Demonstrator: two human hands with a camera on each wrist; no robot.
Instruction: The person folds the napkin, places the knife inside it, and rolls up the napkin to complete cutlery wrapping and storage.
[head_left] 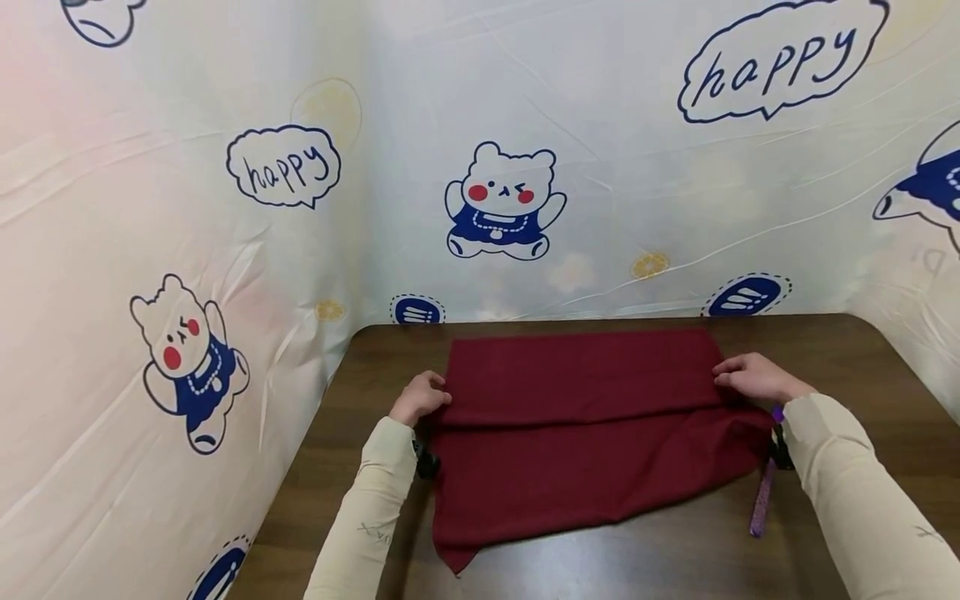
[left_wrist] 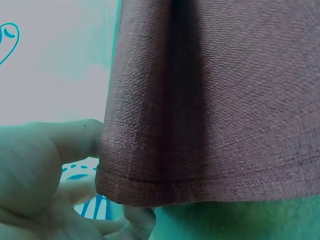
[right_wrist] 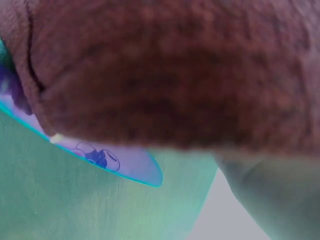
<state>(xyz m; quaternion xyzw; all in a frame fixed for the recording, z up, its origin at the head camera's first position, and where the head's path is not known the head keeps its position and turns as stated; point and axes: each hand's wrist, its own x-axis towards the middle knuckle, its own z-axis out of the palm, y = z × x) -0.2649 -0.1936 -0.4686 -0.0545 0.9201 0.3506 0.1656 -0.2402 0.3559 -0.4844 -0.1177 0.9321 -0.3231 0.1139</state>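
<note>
A dark red cloth (head_left: 570,467) lies on the brown table, its far part folded over in a wide band with a crease across the middle. At the left edge of that band, my left hand (head_left: 422,397) pinches the cloth. The left wrist view shows the thumb and fingers of the left hand (left_wrist: 35,175) around the hemmed corner of the cloth (left_wrist: 250,110). My right hand (head_left: 757,377) grips the band's right edge. In the right wrist view the cloth (right_wrist: 175,75) hides most of that hand.
A narrow purple strip (head_left: 762,500) with a rounded end hangs or lies by the right wrist. The table (head_left: 322,475) reaches back to a printed curtain (head_left: 615,167) with bear drawings, which also runs along the left side. The cloth's near left corner sticks out toward me.
</note>
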